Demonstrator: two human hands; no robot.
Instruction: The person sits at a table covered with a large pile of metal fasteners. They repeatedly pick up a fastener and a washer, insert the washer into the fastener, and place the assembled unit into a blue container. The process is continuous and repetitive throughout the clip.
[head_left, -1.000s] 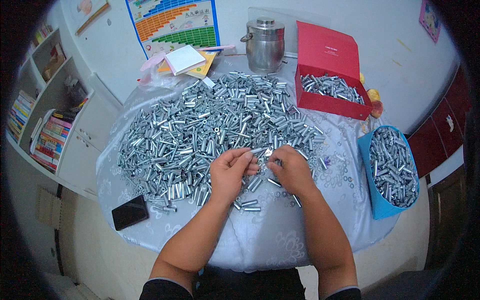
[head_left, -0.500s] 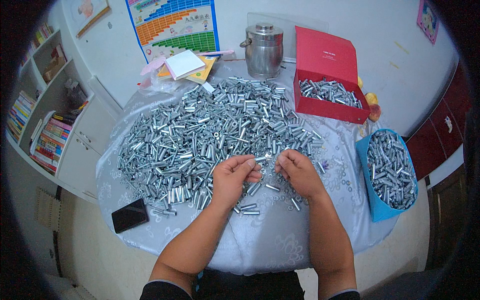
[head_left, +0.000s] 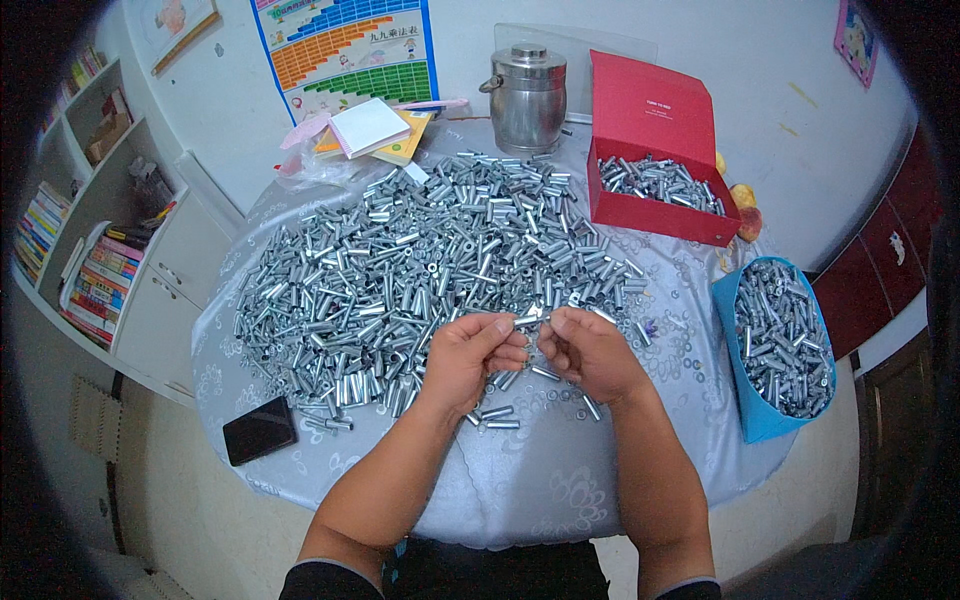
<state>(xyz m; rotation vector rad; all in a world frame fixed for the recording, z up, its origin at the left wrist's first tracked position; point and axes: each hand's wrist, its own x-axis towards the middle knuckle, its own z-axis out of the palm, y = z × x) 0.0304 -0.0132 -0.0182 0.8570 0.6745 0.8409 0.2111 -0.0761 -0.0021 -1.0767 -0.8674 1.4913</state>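
Between the thumb and forefinger of my left hand (head_left: 468,355) is a short silvery metal tube (head_left: 526,321), its free end pointing right. My right hand (head_left: 590,350) is pinched closed at that free end. Whatever its fingertips hold is too small to make out. Both hands are above the near right edge of a wide pile of similar metal tubes (head_left: 400,270). Below them, a few loose tubes (head_left: 497,413) and several small washers or nuts lie on the silvery tablecloth (head_left: 540,480).
Tubes fill a red open-lidded box (head_left: 660,222) at the back right and a blue bin (head_left: 738,360) at the right. A black phone (head_left: 260,432) lies front left. At the back are a metal canister (head_left: 530,100) and notepads (head_left: 370,128).
My right hand has moved left, and its fingertips now meet the end of the tube. My left hand has barely moved and keeps its hold.
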